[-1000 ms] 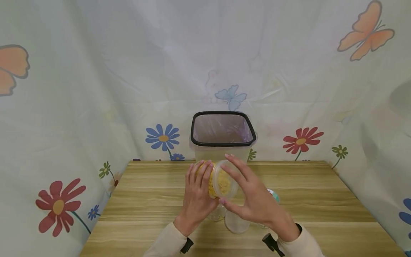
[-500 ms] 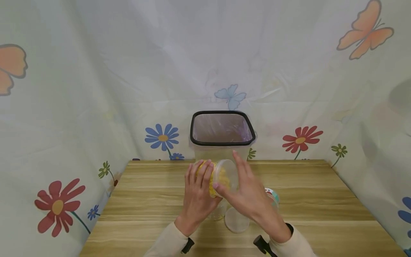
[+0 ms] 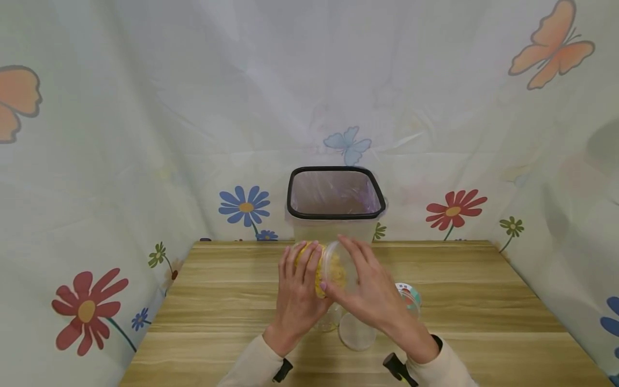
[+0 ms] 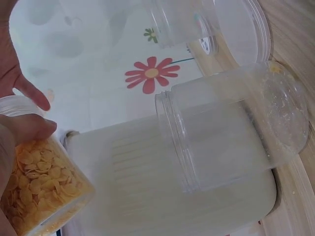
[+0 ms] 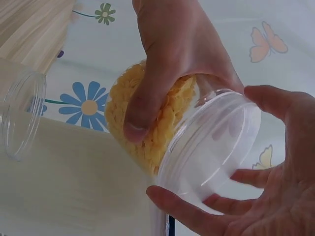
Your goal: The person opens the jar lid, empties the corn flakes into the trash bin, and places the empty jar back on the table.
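Observation:
My left hand [image 3: 301, 293] grips a clear plastic jar [image 5: 172, 115] of yellow corn flakes, tilted on its side above the table. Its translucent lid [image 5: 206, 152] sits on the mouth, facing right. The thumb and fingers of my right hand [image 3: 374, 287] are spread round this lid and hold its rim. Below them, an uncapped clear jar [image 4: 216, 132] stands on the table with a few crumbs at its bottom. Beside that jar a loose round lid [image 3: 357, 332] lies flat. Partly behind my right hand is another clear jar [image 3: 412, 301] with a teal and white label.
A bin [image 3: 336, 217] with a black rim and a purple liner stands behind the table's far edge. The wooden table [image 3: 232, 301] extends to both sides of the hands. A patterned curtain [image 3: 193, 107] hangs behind and at the sides.
My right hand has shifted slightly left and turned about the lid; its fingers lifted from the rim, then came back onto it. The left hand and jar have hardly moved.

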A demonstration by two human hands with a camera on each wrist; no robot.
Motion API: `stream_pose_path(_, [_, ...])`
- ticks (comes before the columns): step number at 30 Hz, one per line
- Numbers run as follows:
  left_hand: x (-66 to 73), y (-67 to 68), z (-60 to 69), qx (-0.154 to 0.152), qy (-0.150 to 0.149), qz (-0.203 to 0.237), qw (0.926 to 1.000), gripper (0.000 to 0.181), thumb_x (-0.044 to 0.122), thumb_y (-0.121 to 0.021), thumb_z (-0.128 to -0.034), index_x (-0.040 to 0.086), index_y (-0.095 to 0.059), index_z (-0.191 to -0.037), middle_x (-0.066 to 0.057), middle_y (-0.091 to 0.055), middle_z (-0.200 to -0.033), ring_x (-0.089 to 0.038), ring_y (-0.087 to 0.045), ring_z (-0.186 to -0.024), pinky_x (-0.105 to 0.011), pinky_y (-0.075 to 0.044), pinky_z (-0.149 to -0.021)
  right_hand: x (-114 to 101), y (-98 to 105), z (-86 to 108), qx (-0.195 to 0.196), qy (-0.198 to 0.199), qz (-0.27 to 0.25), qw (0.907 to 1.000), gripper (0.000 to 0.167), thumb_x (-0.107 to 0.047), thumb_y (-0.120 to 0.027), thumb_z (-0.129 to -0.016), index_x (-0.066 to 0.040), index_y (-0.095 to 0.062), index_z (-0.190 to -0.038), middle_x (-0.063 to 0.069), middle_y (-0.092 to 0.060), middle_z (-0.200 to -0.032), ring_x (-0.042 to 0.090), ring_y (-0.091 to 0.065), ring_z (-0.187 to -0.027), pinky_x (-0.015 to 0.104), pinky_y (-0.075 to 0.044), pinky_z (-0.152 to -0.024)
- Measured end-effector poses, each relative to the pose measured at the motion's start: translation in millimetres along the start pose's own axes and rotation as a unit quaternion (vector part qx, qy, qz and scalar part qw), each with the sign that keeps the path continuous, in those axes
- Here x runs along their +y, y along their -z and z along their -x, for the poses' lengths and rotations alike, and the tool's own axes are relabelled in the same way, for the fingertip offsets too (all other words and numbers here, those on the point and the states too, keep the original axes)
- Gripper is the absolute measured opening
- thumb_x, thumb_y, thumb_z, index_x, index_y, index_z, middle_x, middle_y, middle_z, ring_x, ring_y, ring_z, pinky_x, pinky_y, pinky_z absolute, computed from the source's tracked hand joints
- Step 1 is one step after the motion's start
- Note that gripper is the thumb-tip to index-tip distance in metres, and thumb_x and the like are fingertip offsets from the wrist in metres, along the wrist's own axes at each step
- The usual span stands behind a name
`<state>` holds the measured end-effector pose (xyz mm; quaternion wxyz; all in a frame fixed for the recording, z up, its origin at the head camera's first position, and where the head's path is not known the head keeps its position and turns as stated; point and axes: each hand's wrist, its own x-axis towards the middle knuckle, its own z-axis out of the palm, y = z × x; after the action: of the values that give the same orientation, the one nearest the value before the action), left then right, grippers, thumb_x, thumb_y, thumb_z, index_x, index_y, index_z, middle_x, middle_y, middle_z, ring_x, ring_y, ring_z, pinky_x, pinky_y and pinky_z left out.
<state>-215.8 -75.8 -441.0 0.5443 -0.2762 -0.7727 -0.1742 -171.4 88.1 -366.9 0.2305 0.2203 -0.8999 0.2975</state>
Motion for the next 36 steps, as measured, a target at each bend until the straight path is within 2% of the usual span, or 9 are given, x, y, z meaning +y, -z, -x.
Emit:
stream_pose_path(4, [0.0,1.3,-0.5,-0.008,0.006,0.007,0.9999,0.093,0.04,-0.086,-0.0648,0.005,-0.045,-0.14,-0.01,-0.052,-0.142,-0.035,-0.049,-0.129,-0.056,-0.034,-0.111,6.0,4.7,-1.3,-0.013,0.076,0.004,0.997,0.083,-0.039,-0.078,-0.08,-0.018,-0.039,-0.149,0.01,-0.041,-0.15,0.034,-0.054,-0.127,0.052,-0.053,-0.092])
stream_pose_path(9, [1.4,2.7,-1.3,-0.008,0.015,0.02,0.9997,0.104,0.046,-0.091,-0.0564,0.005,-0.045,-0.141,-0.01,-0.051,-0.143,-0.036,-0.049,-0.129,-0.055,-0.034,-0.111,13.1,10.5,-3.5,-0.034,0.162,0.009,0.9862,0.085,-0.028,-0.083,-0.077,-0.016,-0.039,-0.149,0.01,-0.033,-0.156,0.032,-0.044,-0.137,0.05,-0.051,-0.097])
stream_pose_path(13, [2.9,3.6,-2.7,-0.013,0.024,0.023,0.9993,0.114,0.052,-0.094,-0.0509,0.004,-0.044,-0.142,-0.01,-0.05,-0.144,-0.035,-0.048,-0.13,-0.055,-0.034,-0.111,17.5,13.2,-4.5,-0.051,0.199,0.015,0.9785,0.091,-0.022,-0.087,-0.074,-0.016,-0.038,-0.15,0.009,-0.028,-0.161,0.035,-0.03,-0.147,0.055,-0.045,-0.105])
stream_pose_path(20, [4.0,5.3,-5.4,-0.025,0.028,0.014,0.9992,0.11,0.045,-0.093,-0.0538,0.004,-0.043,-0.142,-0.01,-0.048,-0.145,-0.033,-0.046,-0.132,-0.053,-0.034,-0.112,19.2,16.8,-5.3,-0.071,0.225,0.025,0.9715,0.099,-0.019,-0.089,-0.07,-0.015,-0.035,-0.152,0.008,-0.021,-0.164,0.033,-0.016,-0.153,0.056,-0.043,-0.106])
stream_pose_path(23, [3.2,5.5,-5.3,-0.021,0.026,0.018,0.9993,0.108,0.043,-0.093,-0.0548,0.003,-0.043,-0.142,-0.011,-0.048,-0.145,-0.035,-0.046,-0.131,-0.054,-0.034,-0.111,15.4,18.5,-5.0,-0.071,0.214,0.02,0.974,0.099,-0.029,-0.087,-0.073,-0.015,-0.032,-0.154,0.009,-0.018,-0.165,0.033,-0.012,-0.153,0.057,-0.04,-0.109])
stream_pose_path(25, [2.5,5.4,-5.4,-0.015,0.026,0.023,0.9993,0.104,0.042,-0.091,-0.0583,0.003,-0.043,-0.142,-0.011,-0.048,-0.145,-0.036,-0.047,-0.13,-0.055,-0.034,-0.111,10.4,19.8,-4.8,-0.05,0.189,0.009,0.9807,0.098,-0.037,-0.084,-0.076,-0.016,-0.03,-0.155,0.009,-0.018,-0.165,0.034,-0.017,-0.152,0.058,-0.039,-0.109])
stream_pose_path(30, [3.0,4.9,-6.6,-0.002,0.024,0.025,0.9994,0.095,0.043,-0.086,-0.066,0.003,-0.044,-0.141,-0.011,-0.05,-0.144,-0.038,-0.049,-0.128,-0.057,-0.035,-0.109,-2.3,20.3,-3.6,0.011,0.071,0.001,0.9974,0.092,-0.05,-0.073,-0.082,-0.023,-0.025,-0.156,0.01,-0.026,-0.162,0.038,-0.039,-0.142,0.06,-0.043,-0.104])
stream_pose_path(33, [4.0,4.7,-6.7,0.003,0.021,0.017,0.9996,0.097,0.043,-0.088,-0.0633,0.003,-0.045,-0.14,-0.012,-0.05,-0.143,-0.038,-0.05,-0.127,-0.057,-0.035,-0.108,-5.4,17.2,-3.0,0.003,0.01,0.011,0.9999,0.093,-0.055,-0.069,-0.083,-0.024,-0.022,-0.157,0.011,-0.03,-0.16,0.04,-0.047,-0.135,0.059,-0.047,-0.098])
stream_pose_path(36, [4.2,4.3,-6.5,0.012,0.016,0.009,0.9998,0.097,0.041,-0.089,-0.0609,0.003,-0.046,-0.139,-0.012,-0.052,-0.142,-0.038,-0.05,-0.126,-0.058,-0.036,-0.107,-5.7,13.3,-3.3,-0.013,-0.027,0.018,0.9994,0.096,-0.058,-0.069,-0.082,-0.024,-0.021,-0.157,0.013,-0.031,-0.159,0.041,-0.053,-0.129,0.059,-0.049,-0.093])
